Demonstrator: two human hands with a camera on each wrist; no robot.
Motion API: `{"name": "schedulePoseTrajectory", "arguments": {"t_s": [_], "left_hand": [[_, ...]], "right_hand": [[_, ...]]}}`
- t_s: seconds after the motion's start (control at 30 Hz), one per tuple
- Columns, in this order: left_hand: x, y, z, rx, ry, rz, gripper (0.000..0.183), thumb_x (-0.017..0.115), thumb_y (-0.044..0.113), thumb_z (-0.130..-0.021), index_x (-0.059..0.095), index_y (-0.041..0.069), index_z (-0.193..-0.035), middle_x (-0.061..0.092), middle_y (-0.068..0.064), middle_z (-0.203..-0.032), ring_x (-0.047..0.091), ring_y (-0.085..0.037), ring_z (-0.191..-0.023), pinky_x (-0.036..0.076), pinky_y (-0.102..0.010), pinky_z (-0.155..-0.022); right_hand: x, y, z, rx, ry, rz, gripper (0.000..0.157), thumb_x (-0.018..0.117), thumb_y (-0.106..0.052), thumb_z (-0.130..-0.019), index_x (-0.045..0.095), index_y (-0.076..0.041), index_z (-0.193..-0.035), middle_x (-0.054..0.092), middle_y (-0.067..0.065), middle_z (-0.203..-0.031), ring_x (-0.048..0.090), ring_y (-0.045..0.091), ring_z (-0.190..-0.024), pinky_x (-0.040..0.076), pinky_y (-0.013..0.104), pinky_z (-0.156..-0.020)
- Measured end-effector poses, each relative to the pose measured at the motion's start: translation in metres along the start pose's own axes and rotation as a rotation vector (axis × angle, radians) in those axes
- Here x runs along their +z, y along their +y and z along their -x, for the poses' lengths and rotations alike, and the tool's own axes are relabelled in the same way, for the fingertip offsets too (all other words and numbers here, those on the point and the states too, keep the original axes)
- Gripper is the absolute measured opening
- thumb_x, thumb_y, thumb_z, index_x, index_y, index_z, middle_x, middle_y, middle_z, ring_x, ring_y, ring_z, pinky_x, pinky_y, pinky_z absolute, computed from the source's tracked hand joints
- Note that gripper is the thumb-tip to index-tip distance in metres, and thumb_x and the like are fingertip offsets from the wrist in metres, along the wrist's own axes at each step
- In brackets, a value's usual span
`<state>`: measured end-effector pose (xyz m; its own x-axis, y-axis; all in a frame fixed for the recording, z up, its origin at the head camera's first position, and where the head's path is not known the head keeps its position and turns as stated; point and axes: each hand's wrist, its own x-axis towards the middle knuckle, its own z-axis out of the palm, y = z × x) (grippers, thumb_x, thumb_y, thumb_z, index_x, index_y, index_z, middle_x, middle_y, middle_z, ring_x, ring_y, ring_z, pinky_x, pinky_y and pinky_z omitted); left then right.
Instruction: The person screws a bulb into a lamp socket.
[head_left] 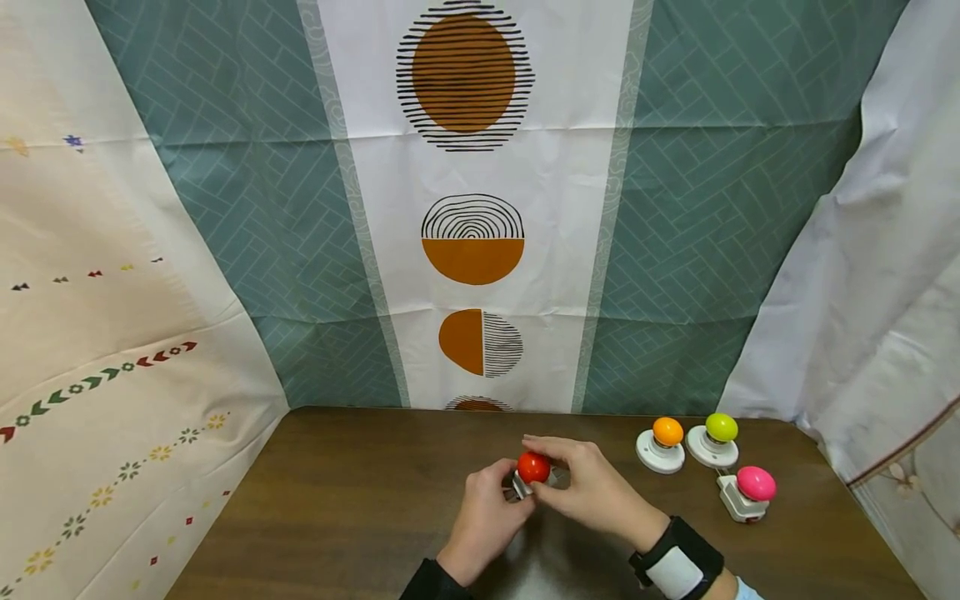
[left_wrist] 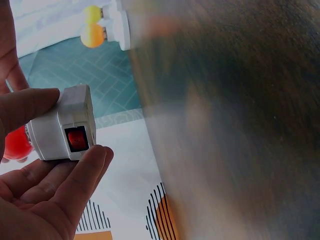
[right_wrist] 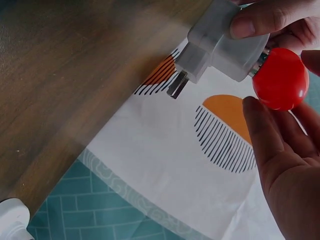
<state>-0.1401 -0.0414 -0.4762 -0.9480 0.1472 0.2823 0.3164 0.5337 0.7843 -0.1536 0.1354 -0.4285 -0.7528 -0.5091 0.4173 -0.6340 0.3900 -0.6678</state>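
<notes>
Over the table, my left hand (head_left: pixel 486 510) grips a white plug-in lamp socket (left_wrist: pixel 47 131) with its thumb on one side and fingers on the other. On the socket's side is a red rocker switch (left_wrist: pixel 77 139); metal plug prongs (right_wrist: pixel 178 85) stick out, as the right wrist view shows. A round red light bulb (head_left: pixel 533 467) sits in the socket's mouth, a little of its metal base visible. My right hand (head_left: pixel 588 485) holds the bulb from the right, thumb and fingertips around its globe.
At the table's back right stand an orange bulb (head_left: pixel 667 431) and a yellow-green bulb (head_left: pixel 722 427) in round white bases. A pink bulb (head_left: pixel 756 482) in a white plug-in socket (head_left: pixel 741 502) lies nearer. Patterned cloth (head_left: pixel 697 208) hangs behind the brown table (head_left: pixel 337 500).
</notes>
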Motion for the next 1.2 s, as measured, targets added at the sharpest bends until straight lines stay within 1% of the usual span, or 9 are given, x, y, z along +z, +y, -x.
{"name": "schedulePoseTrajectory", "arguments": {"t_s": [0.27,0.37,0.5,0.57,0.7,0.8,0.87,1.03,1.2], "left_hand": [[0.0008,0.0002,-0.001,0.006,0.01,-0.018,0.026,0.073,0.019,-0.072,0.064,0.017,-0.097,0.063,0.01,-0.087,0.058,-0.004,-0.078,0.047,-0.022,-0.067],[0.0009,0.0003,-0.0014,0.005,0.01,-0.024,0.026,0.072,0.019,-0.072,0.064,0.016,-0.097,0.062,0.011,-0.087,0.058,-0.003,-0.077,0.047,-0.022,-0.066],[0.0016,0.0003,-0.0014,0.006,0.013,-0.023,0.025,0.072,0.02,-0.073,0.064,0.017,-0.096,0.062,0.012,-0.086,0.058,-0.003,-0.077,0.047,-0.023,-0.066],[0.0018,0.0001,-0.0012,0.008,0.016,-0.022,0.024,0.072,0.02,-0.073,0.064,0.017,-0.095,0.061,0.012,-0.085,0.058,-0.003,-0.076,0.047,-0.023,-0.066],[0.0016,0.0003,-0.0013,0.008,0.016,0.002,0.024,0.073,0.021,-0.073,0.064,0.018,-0.095,0.062,0.011,-0.086,0.058,-0.003,-0.078,0.048,-0.023,-0.068],[0.0013,0.0021,-0.002,0.003,0.01,0.023,0.025,0.073,0.02,-0.074,0.064,0.018,-0.097,0.063,0.01,-0.089,0.058,-0.003,-0.08,0.048,-0.024,-0.069],[0.0012,0.0031,-0.0022,0.001,0.01,0.029,0.025,0.073,0.02,-0.074,0.064,0.018,-0.098,0.063,0.01,-0.089,0.059,-0.003,-0.081,0.049,-0.025,-0.069],[0.0034,0.0041,-0.0018,0.018,0.024,0.008,0.024,0.072,0.019,-0.073,0.064,0.019,-0.096,0.062,0.011,-0.087,0.059,-0.003,-0.078,0.049,-0.026,-0.068],[0.0069,0.0034,-0.0013,0.034,0.031,0.025,0.024,0.073,0.016,-0.072,0.064,0.017,-0.094,0.062,0.011,-0.085,0.059,-0.003,-0.075,0.049,-0.025,-0.067]], "right_hand": [[0.0009,0.0034,-0.0006,-0.006,0.001,-0.015,0.044,0.074,-0.012,-0.077,0.061,-0.011,-0.119,0.06,0.001,-0.116,0.057,0.009,-0.099,0.047,0.028,-0.079],[0.0011,0.0026,-0.0009,0.028,0.02,-0.036,0.042,0.075,-0.014,-0.076,0.063,-0.011,-0.117,0.062,0.001,-0.112,0.059,0.008,-0.094,0.047,0.027,-0.077],[0.0022,0.0009,-0.0005,0.103,0.066,-0.078,0.04,0.077,-0.019,-0.075,0.064,-0.012,-0.112,0.063,-0.001,-0.106,0.06,0.007,-0.088,0.048,0.026,-0.073],[0.0026,0.0005,-0.0004,0.119,0.086,-0.092,0.041,0.078,-0.021,-0.074,0.064,-0.013,-0.112,0.063,-0.002,-0.104,0.061,0.007,-0.087,0.049,0.027,-0.072],[0.0016,0.0007,-0.0007,0.088,0.096,-0.091,0.048,0.079,-0.021,-0.072,0.062,-0.017,-0.117,0.06,-0.004,-0.113,0.059,0.008,-0.094,0.048,0.031,-0.077],[-0.0012,0.0016,-0.0008,0.046,0.064,-0.07,0.053,0.078,-0.018,-0.073,0.059,-0.02,-0.122,0.056,-0.006,-0.123,0.055,0.008,-0.103,0.046,0.031,-0.081],[-0.0024,0.0019,-0.0009,0.025,0.033,-0.052,0.053,0.076,-0.015,-0.074,0.058,-0.02,-0.123,0.054,-0.006,-0.125,0.054,0.007,-0.105,0.045,0.029,-0.082],[-0.0034,0.0024,-0.0008,0.008,-0.006,-0.027,0.047,0.073,-0.01,-0.075,0.06,-0.013,-0.121,0.058,-0.004,-0.118,0.056,0.008,-0.1,0.045,0.025,-0.08],[-0.0037,0.0012,0.0002,0.03,0.022,-0.042,0.042,0.075,-0.011,-0.075,0.063,-0.011,-0.116,0.062,0.0,-0.111,0.058,0.009,-0.095,0.046,0.025,-0.077]]}}
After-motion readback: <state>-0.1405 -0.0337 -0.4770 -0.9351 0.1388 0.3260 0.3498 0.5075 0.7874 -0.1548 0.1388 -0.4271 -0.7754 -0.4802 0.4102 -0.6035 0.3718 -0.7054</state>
